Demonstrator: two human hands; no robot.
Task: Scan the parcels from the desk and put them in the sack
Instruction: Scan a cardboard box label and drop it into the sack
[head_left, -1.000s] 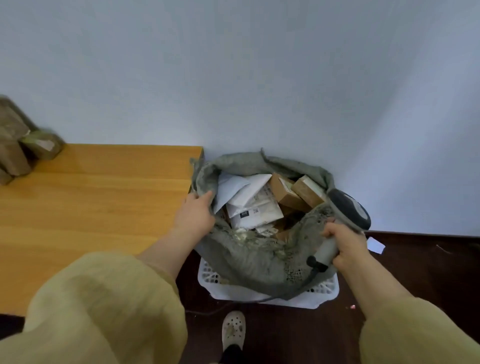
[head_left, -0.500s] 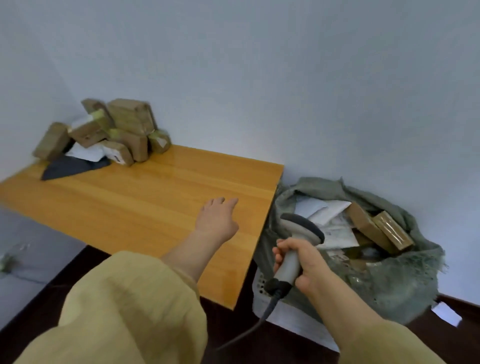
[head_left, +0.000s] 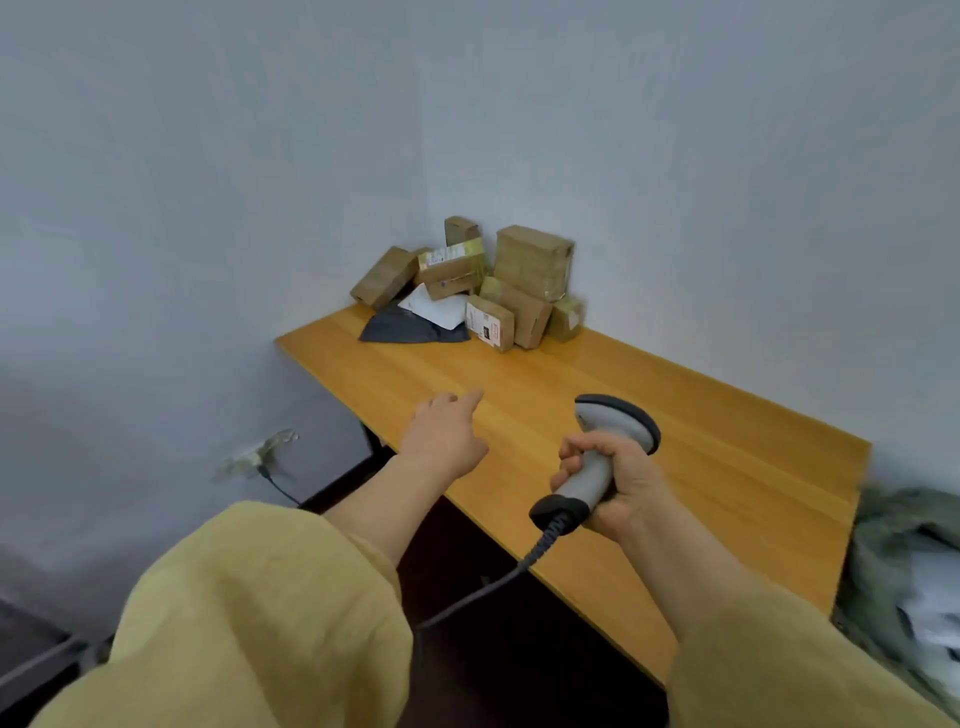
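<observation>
At far corner of desk (head_left: 701, 467), heap of parcels (head_left: 530, 270) against wall, well apart from both hands. Left hand (head_left: 447, 436) over desk, fingers loosely extended, empty. Right hand (head_left: 623, 483) wrapped round scanner (head_left: 608, 441) grip. Sack (head_left: 904, 571) at right edge, blurred, prob. part full. Risk of toppling heap by pulling a low box; of snagging cable (head_left: 524, 566) on desk edge during reach; of dropping a parcel on long one-handed carry to sack.

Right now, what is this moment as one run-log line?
left hand: open, extended over desk toward parcels | right hand: grips scanner | parcels: piled at far corner | sack: beside desk's right end
</observation>
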